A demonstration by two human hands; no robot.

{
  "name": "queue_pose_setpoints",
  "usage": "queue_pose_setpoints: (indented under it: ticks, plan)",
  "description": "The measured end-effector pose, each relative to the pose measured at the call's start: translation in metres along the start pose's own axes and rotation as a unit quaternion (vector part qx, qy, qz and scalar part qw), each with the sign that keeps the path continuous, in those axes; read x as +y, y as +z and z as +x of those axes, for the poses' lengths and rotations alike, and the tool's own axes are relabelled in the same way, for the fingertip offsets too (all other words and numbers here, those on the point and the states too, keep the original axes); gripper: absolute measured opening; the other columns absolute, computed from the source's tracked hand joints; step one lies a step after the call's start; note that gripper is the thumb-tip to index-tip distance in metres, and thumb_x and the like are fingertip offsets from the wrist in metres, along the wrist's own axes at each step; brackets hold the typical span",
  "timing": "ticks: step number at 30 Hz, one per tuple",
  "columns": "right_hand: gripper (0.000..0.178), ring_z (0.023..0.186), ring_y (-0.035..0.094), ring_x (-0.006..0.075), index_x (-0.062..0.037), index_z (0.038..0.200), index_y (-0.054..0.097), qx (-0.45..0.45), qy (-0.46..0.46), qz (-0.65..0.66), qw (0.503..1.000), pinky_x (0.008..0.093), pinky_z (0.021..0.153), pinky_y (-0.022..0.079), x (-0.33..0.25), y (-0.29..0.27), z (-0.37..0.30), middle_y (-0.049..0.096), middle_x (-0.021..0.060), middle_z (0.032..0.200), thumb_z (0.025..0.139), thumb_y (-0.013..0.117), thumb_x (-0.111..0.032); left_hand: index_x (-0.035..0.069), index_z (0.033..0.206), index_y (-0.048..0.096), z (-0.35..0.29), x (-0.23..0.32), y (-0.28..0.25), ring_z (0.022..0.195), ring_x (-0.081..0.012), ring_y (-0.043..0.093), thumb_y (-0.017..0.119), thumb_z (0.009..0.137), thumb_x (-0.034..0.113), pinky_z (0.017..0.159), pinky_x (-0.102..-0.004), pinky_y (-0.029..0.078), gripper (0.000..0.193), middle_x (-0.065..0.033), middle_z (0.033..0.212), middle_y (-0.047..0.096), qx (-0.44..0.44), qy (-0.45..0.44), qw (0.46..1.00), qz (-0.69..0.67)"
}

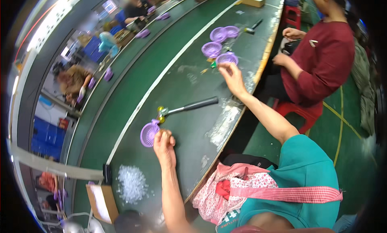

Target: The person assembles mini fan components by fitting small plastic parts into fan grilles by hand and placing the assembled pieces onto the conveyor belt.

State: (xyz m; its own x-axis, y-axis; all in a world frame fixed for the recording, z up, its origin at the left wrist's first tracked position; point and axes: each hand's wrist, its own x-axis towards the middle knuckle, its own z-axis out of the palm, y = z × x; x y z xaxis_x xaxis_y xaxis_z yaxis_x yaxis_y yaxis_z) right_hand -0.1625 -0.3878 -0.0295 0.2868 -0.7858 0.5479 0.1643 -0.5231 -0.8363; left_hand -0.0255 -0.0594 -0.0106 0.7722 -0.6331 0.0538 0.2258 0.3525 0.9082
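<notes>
My left hand [164, 144] is closed at the rim of a small round purple plastic basket [149, 133] with slotted walls, held just over the dark green table. Beyond the basket lies a hammer [189, 106] with a black handle and a yellow-tipped head. My right hand [232, 79] is stretched out to the right, fingers apart and bent, at the near edge of another purple basket [227, 58]. Whether its fingertips touch that basket I cannot tell. More purple baskets [211, 49] sit just behind it.
A pile of small clear plastic pieces [132, 184] lies at the near left, beside an open cardboard box [101, 202]. A second hammer [253, 27] lies farther along. A person in a dark red top [322, 59] sits at the right. A green conveyor belt [125, 96] runs along the far side.
</notes>
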Motion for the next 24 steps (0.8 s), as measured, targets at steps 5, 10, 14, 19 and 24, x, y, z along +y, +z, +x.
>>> queue_pose_setpoints:
  ticks: [5,10,14,19,24]
  plan:
    - [0.021,0.091,0.064,0.0269,-0.0043,0.107,0.067,0.128,0.007,-0.185,0.974,0.0396,0.084,0.051,0.087,-0.073,0.079,0.062,0.0124,0.103,0.089,0.069,-0.015,0.007,0.111,0.059,0.001,-0.005,0.006,0.067,-0.0087,0.052,0.065,0.099,0.016,0.059,-0.0211,0.04,0.016,-0.0057,0.092,0.062,-0.004,-0.01,1.0,-0.007]
    - [0.021,0.111,0.056,0.0328,-0.0083,0.108,0.066,0.092,0.056,-0.359,0.927,0.0472,0.096,0.042,0.111,-0.085,0.094,0.061,0.0126,0.111,0.09,0.064,-0.017,0.007,0.112,0.059,0.0,-0.003,0.001,0.067,-0.0075,0.052,0.066,0.098,0.015,0.059,-0.0203,0.04,0.018,-0.0051,0.09,0.063,0.009,0.009,1.0,0.009]
    - [0.025,0.114,0.052,0.032,-0.0095,0.111,0.066,0.085,0.044,-0.443,0.892,0.0472,0.098,0.041,0.116,-0.08,0.096,0.06,0.0117,0.116,0.088,0.063,-0.018,0.005,0.116,0.063,0.0,0.0,0.005,0.072,-0.0068,0.054,0.066,0.098,0.012,0.063,-0.0203,0.042,0.02,-0.0034,0.096,0.066,0.015,0.045,0.996,0.073]
    - [0.026,0.114,0.055,0.0328,-0.0102,0.114,0.065,0.094,0.037,-0.413,0.905,0.048,0.098,0.042,0.126,-0.09,0.101,0.061,0.0134,0.115,0.088,0.062,-0.016,0.003,0.115,0.066,-0.017,0.027,0.038,0.079,-0.0072,0.057,0.064,0.097,0.006,0.068,-0.0223,0.044,0.019,-0.0034,0.095,0.068,0.003,0.1,0.986,0.131]
    - [0.026,0.113,0.057,0.0337,-0.0097,0.114,0.065,0.11,0.077,-0.347,0.928,0.0484,0.096,0.044,0.13,-0.098,0.113,0.063,0.0158,0.112,0.089,0.06,-0.015,0.002,0.101,0.059,-0.069,0.082,0.106,0.072,-0.0127,0.05,0.059,0.093,-0.001,0.065,-0.0268,0.039,0.009,-0.0054,0.088,0.058,-0.111,0.238,0.96,0.095]
